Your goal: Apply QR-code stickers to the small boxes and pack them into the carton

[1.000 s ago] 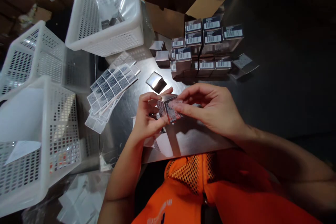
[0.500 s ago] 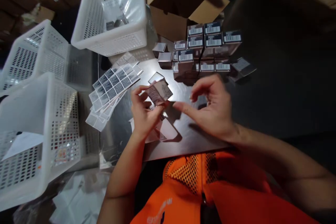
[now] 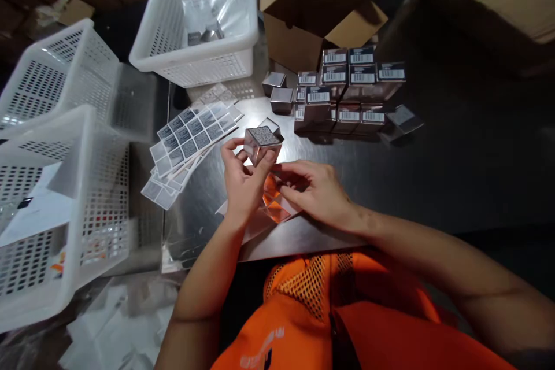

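**left hand lifts a small box, right hand down on the sheet**

the left hand (image 3: 243, 182) has a small silver box (image 3: 261, 143) up off the surface (image 3: 433, 150), fingers clamped on its sides, a printed label facing up on top. the box sits just above the middle of the work area, near the fanned label sheets (image 3: 191, 139) to its left.

the right hand (image 3: 314, 191) is low, fingers pinched together on a sheet (image 3: 273, 208) lying at the near edge of the surface; the sheet shows an orange reflection, and it looks like backing paper, though the view is too soft to be sure. the two hands are just beside each other, thumbs nearly meeting.

behind them, a stack of barcoded boxes (image 3: 347, 89) stands in rows, with an open cardboard carton (image 3: 316, 17) just behind. a white basket (image 3: 199, 17) sits at the back left with a couple of silver boxes inside, and two more white baskets (image 3: 56, 144) stand at far left. orange vest (image 3: 312, 312) at the bottom of the view.
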A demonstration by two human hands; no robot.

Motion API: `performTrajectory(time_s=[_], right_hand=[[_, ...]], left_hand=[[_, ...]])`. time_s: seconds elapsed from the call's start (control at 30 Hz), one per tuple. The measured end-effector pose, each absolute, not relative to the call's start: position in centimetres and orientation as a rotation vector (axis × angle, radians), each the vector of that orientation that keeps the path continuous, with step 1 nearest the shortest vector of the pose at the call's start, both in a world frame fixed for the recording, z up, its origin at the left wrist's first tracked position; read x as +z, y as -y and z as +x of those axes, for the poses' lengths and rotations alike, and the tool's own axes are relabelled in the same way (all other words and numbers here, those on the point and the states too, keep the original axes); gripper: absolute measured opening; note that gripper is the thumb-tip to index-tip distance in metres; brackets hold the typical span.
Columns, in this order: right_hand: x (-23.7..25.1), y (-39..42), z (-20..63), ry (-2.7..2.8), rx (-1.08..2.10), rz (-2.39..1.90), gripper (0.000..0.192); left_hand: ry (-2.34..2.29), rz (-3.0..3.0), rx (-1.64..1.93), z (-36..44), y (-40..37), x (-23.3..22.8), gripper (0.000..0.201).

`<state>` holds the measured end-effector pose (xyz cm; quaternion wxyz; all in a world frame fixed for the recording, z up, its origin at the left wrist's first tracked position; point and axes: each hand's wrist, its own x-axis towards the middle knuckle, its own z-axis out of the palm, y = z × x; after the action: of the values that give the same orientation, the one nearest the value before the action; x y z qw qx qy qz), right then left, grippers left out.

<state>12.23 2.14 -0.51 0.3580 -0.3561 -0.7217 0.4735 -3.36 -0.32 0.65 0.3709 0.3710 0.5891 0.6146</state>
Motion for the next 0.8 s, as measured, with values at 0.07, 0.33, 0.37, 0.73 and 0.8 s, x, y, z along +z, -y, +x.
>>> performTrajectory(time_s=[0.07,0.33,0.37,0.73,0.8], right_hand=[[-0.9,-1.9,12.3,1.975,0.887,-0.779,0.024],[-1.2,-1.4,12.8,2.297,0.223,-0.622,0.027],[-1.2,-1.4,12.8,2.306,0.217,-0.612,0.025],[-0.9,-1.9,12.7,2.190,0.436,-0.510,0.027],[-1.0,-1.8,12.8,2.192,0.408,-0.553,0.035]], left_hand=[[-1.568,0.920,1.558,-3.4,0.3,0.5,0.067],[-1.644,0.849,1.548,-3.4,-0.1,0.5,0.071],[-1.650,0.843,1.545,-3.6,-0.1,0.4,0.071],[-1.664,0.825,1.549,-4.2,-0.4,0.5,0.069],[-1.641,0.823,1.552,-3.9,-0.5,0.3,0.069]])
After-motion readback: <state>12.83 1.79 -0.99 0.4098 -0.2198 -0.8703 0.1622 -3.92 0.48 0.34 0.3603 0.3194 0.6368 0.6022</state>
